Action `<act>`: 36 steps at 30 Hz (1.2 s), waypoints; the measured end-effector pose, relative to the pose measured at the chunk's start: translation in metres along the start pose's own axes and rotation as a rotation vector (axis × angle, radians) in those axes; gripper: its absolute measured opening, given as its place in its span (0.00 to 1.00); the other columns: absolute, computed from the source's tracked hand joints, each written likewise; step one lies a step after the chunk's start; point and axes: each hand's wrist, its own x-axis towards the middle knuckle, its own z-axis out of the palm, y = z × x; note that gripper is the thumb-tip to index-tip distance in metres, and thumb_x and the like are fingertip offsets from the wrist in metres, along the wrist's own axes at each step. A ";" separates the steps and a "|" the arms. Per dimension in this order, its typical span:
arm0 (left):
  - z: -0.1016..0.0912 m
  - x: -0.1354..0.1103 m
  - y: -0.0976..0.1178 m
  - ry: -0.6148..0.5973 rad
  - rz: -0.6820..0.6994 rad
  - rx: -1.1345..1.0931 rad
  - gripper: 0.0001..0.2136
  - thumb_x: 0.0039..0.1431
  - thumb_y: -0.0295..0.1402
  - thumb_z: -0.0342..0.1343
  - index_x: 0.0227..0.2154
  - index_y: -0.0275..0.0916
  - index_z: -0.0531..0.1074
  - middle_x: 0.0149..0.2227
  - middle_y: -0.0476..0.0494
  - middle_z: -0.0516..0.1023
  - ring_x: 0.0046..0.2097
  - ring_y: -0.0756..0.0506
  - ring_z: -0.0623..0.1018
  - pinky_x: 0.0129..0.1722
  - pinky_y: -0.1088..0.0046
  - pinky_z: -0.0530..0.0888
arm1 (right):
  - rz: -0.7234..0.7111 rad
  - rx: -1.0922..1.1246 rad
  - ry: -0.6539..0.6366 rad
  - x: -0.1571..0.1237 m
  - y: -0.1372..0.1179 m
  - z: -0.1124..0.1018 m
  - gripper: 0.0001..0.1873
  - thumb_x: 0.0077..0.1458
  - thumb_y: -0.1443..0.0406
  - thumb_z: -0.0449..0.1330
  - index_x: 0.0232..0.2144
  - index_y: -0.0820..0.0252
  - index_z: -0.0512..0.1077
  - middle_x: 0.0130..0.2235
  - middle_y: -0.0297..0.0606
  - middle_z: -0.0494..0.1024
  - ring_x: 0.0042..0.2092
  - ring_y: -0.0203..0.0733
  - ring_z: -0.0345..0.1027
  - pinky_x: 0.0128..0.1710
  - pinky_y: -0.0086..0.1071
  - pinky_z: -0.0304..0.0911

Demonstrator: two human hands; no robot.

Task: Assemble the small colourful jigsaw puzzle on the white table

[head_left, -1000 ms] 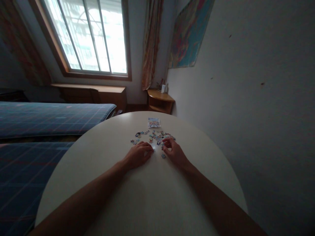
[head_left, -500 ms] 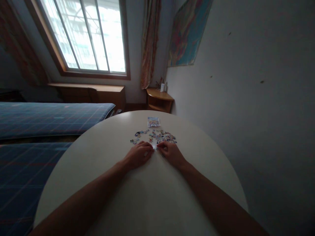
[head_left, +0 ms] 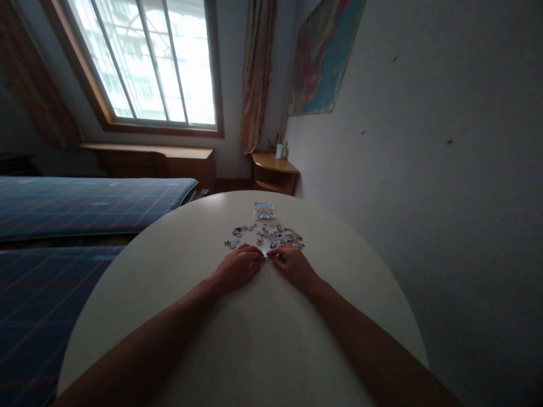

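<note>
My left hand rests on the white table, its fingers closed in a pinch near the middle. Facing it from the right, my right hand is pinched as well, the fingertips of both almost meeting. Between them sits a small puzzle piece, partly covered by the fingers. Just beyond the hands lies a spread of small jigsaw puzzle pieces, with a looser group to the left. Farther back is a small picture packet lying flat.
The round white table fills the middle of the view. Mattresses with blue plaid covers stand at its left. A white wall runs along the right. A wooden corner shelf is behind the table.
My right hand has shifted slightly to the left, bringing its fingertips closer to my left hand. My left hand stays nearly where it was.
</note>
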 end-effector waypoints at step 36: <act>-0.003 -0.005 0.002 -0.117 0.089 0.050 0.16 0.65 0.33 0.52 0.54 0.49 0.72 0.53 0.44 0.75 0.55 0.41 0.70 0.59 0.58 0.68 | -0.075 -0.019 -0.227 -0.014 0.016 -0.047 0.08 0.53 0.62 0.66 0.37 0.54 0.81 0.42 0.41 0.76 0.45 0.43 0.71 0.50 0.39 0.64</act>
